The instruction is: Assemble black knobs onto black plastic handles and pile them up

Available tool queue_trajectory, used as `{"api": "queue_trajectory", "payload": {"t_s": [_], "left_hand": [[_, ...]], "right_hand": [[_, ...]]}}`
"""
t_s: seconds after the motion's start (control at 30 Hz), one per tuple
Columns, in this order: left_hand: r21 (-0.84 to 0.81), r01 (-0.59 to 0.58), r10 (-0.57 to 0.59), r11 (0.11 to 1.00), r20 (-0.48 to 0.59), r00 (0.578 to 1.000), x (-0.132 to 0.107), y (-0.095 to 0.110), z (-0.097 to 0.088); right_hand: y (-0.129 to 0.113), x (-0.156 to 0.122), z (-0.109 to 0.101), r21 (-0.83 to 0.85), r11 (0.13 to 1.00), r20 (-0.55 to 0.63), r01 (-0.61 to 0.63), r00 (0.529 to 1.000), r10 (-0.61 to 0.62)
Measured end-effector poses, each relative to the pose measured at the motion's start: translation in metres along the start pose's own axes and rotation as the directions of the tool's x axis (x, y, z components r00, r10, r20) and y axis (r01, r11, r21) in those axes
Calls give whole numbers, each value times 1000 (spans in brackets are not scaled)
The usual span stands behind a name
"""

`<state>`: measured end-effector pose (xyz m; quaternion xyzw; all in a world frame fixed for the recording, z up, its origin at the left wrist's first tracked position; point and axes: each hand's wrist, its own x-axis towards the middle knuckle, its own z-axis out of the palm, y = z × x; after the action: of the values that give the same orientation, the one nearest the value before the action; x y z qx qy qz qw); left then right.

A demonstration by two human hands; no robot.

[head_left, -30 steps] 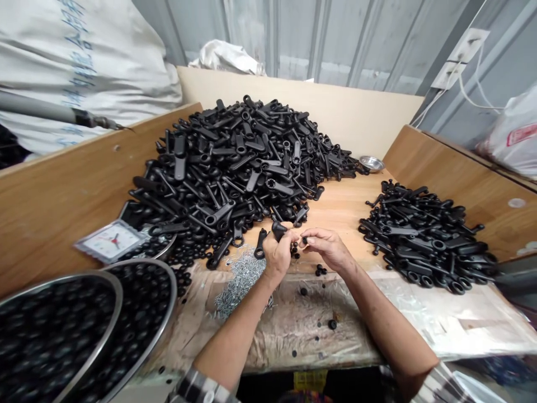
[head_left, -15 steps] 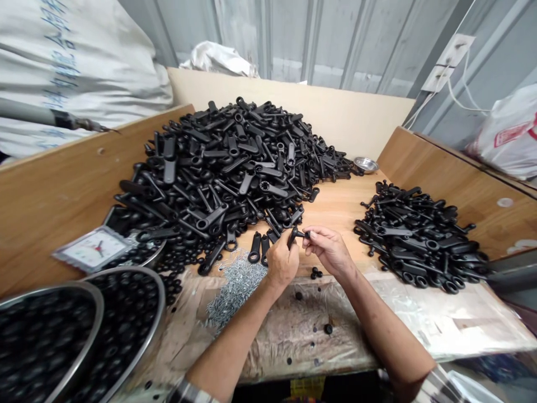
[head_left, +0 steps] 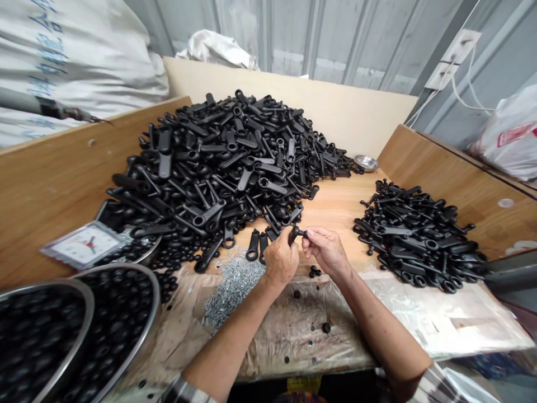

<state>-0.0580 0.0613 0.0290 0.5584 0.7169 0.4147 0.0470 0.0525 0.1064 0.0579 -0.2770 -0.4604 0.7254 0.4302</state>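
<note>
We see the gap between the two hands gone: a second ago the right hand (head_left: pixel 329 252) held its small black knob (head_left: pixel 305 234) apart from the left hand's part, and now the knob meets the stem of the black crank handle (head_left: pixel 293 235). The left hand (head_left: pixel 282 258) grips that handle, fingers wrapped round its body, stem pointing right; the right hand's thumb and fingers pinch at the stem's end, covering most of the knob. The handle is held above the workbench (head_left: pixel 331 207), towards its front edge and about midway along it. We judge that the knob is being seated, though we cannot tell how firmly it sits. Two loose crank handles (head_left: pixel 252 246) lie just beside the left hand, behind a pile of silver screws (head_left: pixel 235 285). The large heap of crank handles (head_left: pixel 235 157) at the bench's back left and the smaller heap (head_left: pixel 419 240) by its right edge look unchanged.
</note>
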Motion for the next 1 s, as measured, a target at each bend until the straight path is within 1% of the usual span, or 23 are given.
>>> {"api": "queue_trajectory", "payload": {"t_s": [0.1,0.17,0.27,0.3,0.33,0.37,0.43,0.47,0.5,0.57,0.67,0.77,0.83,0.87,0.9,0.93,0.97,1.0], "left_hand": [[66,-10,11,998,-12,1000,-2,0,4],[101,-3,4,995,-7,1000,-3,0,7],[163,-11,6,987,31,1000,-5,1,9],[188,-13,4,982,48,999,-5,2,10],[215,-8,-6,977,63,998,-5,2,10],[243,2,-22,970,79,997,-6,3,10],[287,32,-64,958,105,992,-5,4,10],[299,39,-78,953,119,990,-4,4,10],[309,42,-86,950,132,988,-3,5,9],[322,26,-82,946,161,984,-1,4,7],[335,-13,-57,942,199,978,1,3,3],[342,-18,-62,940,221,973,2,4,0],[305,-48,-30,951,246,969,3,5,-1],[272,-72,-1,960,259,966,4,5,-2],[239,-86,21,967,264,964,7,4,-3],[214,-85,29,973,253,967,10,2,-5],[204,-68,20,977,228,974,14,-2,-9],[213,-35,-6,976,189,982,19,-6,-14]], "right_hand": [[2,-1,3,-8,1000,-41,0,999,-1],[4,-4,6,-57,997,-85,43,995,-48],[4,-7,8,-278,950,-144,144,971,-189],[5,-6,8,-336,929,-151,157,964,-217],[5,-5,7,-351,924,-156,148,964,-214],[5,-4,6,-317,941,-161,121,971,-179],[6,1,2,-158,987,-154,28,987,-53],[6,3,0,-86,996,-141,-17,990,5],[7,5,-1,-47,998,-131,-47,991,41],[6,7,-4,-83,995,-130,-52,991,41],[5,7,-6,-221,975,-136,-10,990,-20],[3,9,-9,-304,952,-54,-16,999,-1],[-1,14,-17,-329,944,10,-37,999,43],[-6,18,-23,-327,944,21,-47,998,56],[-12,22,-32,-314,948,3,-48,999,52],[-21,25,-43,-287,958,-45,-30,999,18],[-31,27,-56,-245,969,-122,19,991,-51],[-43,27,-71,-190,975,-215,110,965,-151]]}}
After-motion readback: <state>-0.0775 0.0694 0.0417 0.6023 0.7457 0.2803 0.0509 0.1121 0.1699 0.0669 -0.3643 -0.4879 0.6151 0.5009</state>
